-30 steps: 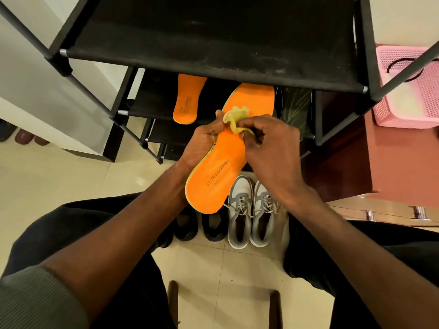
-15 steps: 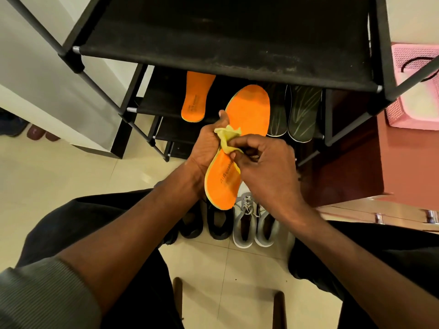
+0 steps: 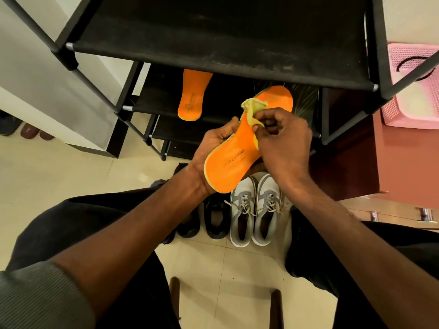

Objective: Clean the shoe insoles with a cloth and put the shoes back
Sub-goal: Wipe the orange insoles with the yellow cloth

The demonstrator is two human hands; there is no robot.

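my left hand [image 3: 213,148] grips orange insole [image 3: 240,150]; my right hand [image 3: 282,143] pinches yellow cloth [image 3: 253,108] against it. grey shoes [image 3: 255,210] at 6 o'clock below.

The held insole [image 3: 240,148] sits between the left hand [image 3: 213,148] and the right hand [image 3: 282,143], with the cloth [image 3: 253,108] on top of it. Behind it, a second insole [image 3: 192,96] lies on a shelf of the rack [image 3: 213,41]. Below the hands, sneakers [image 3: 255,210] stand on the floor [image 3: 71,172], with darker shoes [image 3: 206,222] to their left. A basket [image 3: 413,86] sits to the right of the rack.
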